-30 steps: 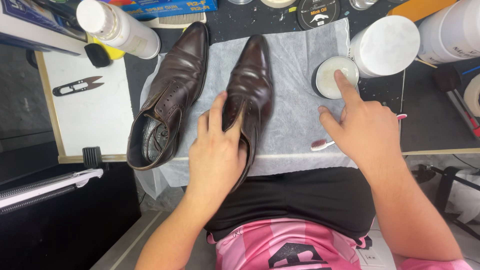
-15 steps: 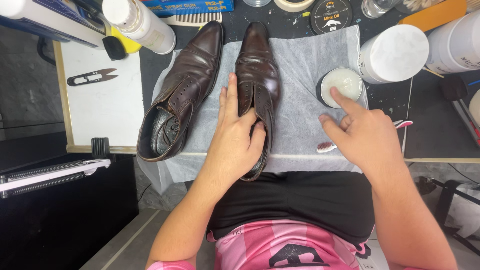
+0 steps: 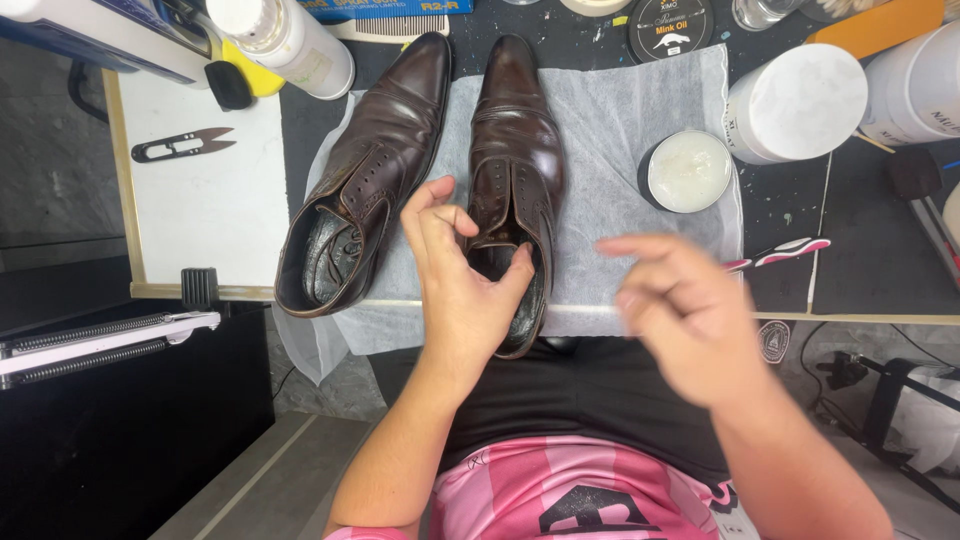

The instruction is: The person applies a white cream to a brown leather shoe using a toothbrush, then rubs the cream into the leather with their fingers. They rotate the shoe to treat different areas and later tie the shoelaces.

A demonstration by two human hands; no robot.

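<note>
Two dark brown leather dress shoes are lying toes-away on a white cloth [image 3: 620, 120] spread over the black worktop, and that cloth is serving as the landmark for everything here. The right-hand shoe [image 3: 515, 150] is sitting near the middle of the cloth with its heel reaching the cloth's near edge, and the left hand [image 3: 462, 270] is resting over its opening: the fingers are curling at the laced throat while the thumb is pressing against the inner rim, so the hand is loosely gripping the top of the shoe rather than closing tight. The other shoe [image 3: 365, 190] is lying on the cloth's left part, angled slightly, just beside the first and not being touched. The right hand [image 3: 680, 305] is hovering in the air above the cloth's near right corner, blurred with motion, fingers half bent and spread, holding nothing. An open round tin of pale cream [image 3: 690, 170] is sitting on the cloth's right edge, and a white cylindrical tub [image 3: 795, 100] is standing just beyond that edge. A pink-and-white brush handle [image 3: 790, 250] is lying off the cloth's right side, near the table edge. Small black thread snips [image 3: 180, 146] are lying on a white board well left of the cloth.
</note>
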